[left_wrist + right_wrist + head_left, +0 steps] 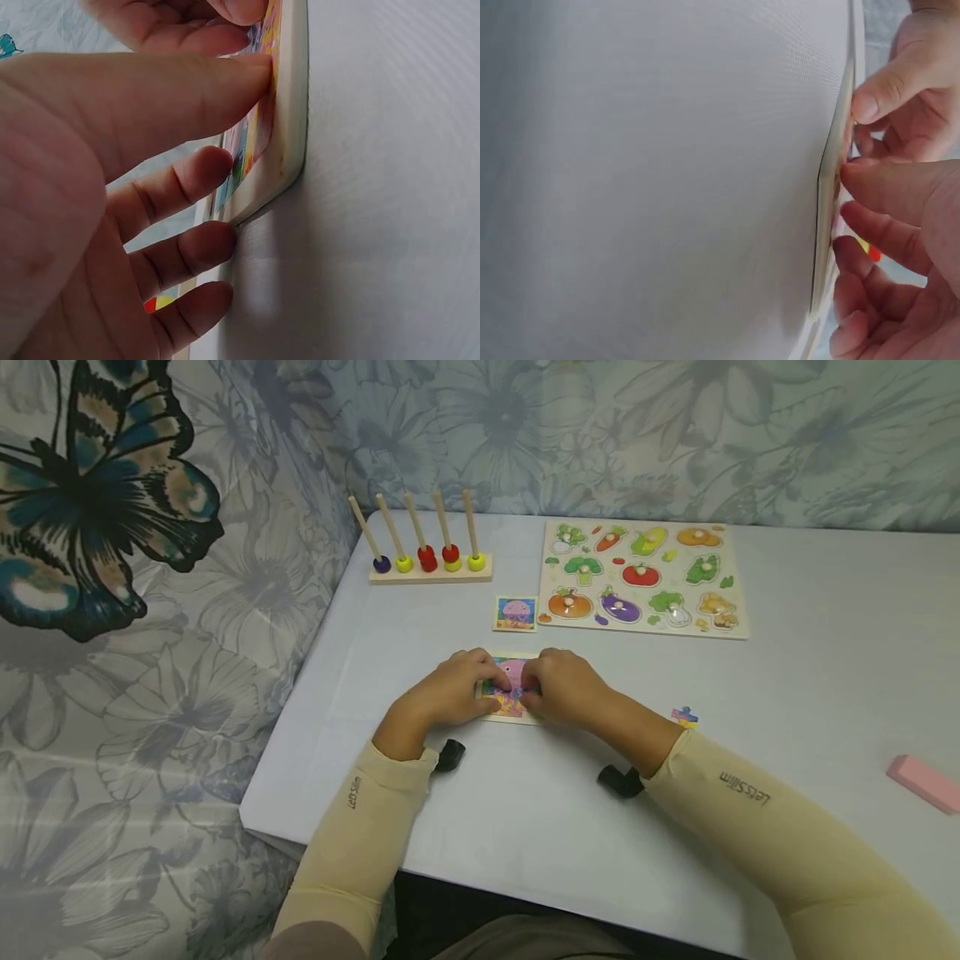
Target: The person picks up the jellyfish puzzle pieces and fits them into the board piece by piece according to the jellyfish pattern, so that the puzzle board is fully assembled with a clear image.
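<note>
A small jigsaw puzzle [512,667] with a pink sea creature lies on the table in its pale tray [295,97]. My left hand [455,687] touches its left side, thumb and index fingertips on the picture; in the left wrist view the other fingers extend loosely beside the tray edge. At the right side, my right hand [567,687] rests thumb and index fingertips on the picture, slightly apart, its other fingers bent. Whether a piece lies under those fingertips is hidden. One loose jigsaw piece [684,717], blue and yellow, lies near the right forearm.
Behind the puzzle lies a small picture card [515,613]. Farther back stand a wooden peg stacker [431,574] with coloured beads and, to its right, a vegetable peg board [675,602]. A pink block [924,783] lies at the far right of the white table [817,635].
</note>
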### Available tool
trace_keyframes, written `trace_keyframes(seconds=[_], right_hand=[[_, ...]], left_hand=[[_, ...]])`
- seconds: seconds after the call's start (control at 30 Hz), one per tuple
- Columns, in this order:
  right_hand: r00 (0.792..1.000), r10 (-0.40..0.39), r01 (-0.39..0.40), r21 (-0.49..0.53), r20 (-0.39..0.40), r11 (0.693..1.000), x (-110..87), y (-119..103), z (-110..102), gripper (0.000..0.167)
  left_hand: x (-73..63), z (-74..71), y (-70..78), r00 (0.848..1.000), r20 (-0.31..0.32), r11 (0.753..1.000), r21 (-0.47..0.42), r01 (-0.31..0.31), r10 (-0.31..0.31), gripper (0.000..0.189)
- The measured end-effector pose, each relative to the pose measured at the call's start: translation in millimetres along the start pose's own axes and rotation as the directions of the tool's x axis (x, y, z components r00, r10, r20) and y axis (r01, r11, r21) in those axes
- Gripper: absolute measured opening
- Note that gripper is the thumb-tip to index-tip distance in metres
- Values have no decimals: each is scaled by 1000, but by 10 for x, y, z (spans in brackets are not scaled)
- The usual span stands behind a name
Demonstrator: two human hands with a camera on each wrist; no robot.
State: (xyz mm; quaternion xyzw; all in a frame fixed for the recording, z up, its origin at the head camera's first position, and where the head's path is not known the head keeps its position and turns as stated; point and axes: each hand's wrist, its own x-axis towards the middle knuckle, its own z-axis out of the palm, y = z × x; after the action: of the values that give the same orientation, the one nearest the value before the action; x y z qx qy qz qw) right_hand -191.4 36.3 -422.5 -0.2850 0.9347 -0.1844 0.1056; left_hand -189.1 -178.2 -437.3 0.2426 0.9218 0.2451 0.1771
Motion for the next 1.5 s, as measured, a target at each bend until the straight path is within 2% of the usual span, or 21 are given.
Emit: trace_keyframes(seconds=[0.17,0.3,0.5,0.63,0.73,0.9,1.1,1.23,1.37,1.5], right_hand=[[998,56,-57,13,36,998,-31,27,-47,16],[990,122,-125,43,74,991,-164,151,-175,19],[952,259,-266,23,166,964,-504,482,-381,30],[927,309,-317,3,211,948,-759,723,-488,38],[917,325,-334,-2,229,943,-938,885,-532,45],[910,355,-362,-10,215,932,-1161,1058,-498,55],[917,360,-365,1,172,931,-1275,1149,-414,51],[925,350,-357,21,148,934,-1278,1119,-407,47],[939,318,-328,58,132,943,-1201,939,-426,45],[966,244,-250,79,81,965,-1052,645,-387,39]], left_hand=[[8,25,-5,1000,0,1000,-9,-1,1,23],[22,36,8,1000,8,1000,9,3,-3,23],[28,46,15,1000,27,998,68,2,-4,25],[12,50,39,1000,20,996,91,-20,18,28],[6,63,52,999,8,995,90,-51,51,30],[11,96,90,996,14,990,103,-92,91,34],[20,111,145,996,50,987,145,-77,70,39],[34,113,171,997,51,990,127,-58,52,39],[57,120,188,998,54,991,122,-51,45,39],[79,121,208,997,58,992,115,-53,46,40]])
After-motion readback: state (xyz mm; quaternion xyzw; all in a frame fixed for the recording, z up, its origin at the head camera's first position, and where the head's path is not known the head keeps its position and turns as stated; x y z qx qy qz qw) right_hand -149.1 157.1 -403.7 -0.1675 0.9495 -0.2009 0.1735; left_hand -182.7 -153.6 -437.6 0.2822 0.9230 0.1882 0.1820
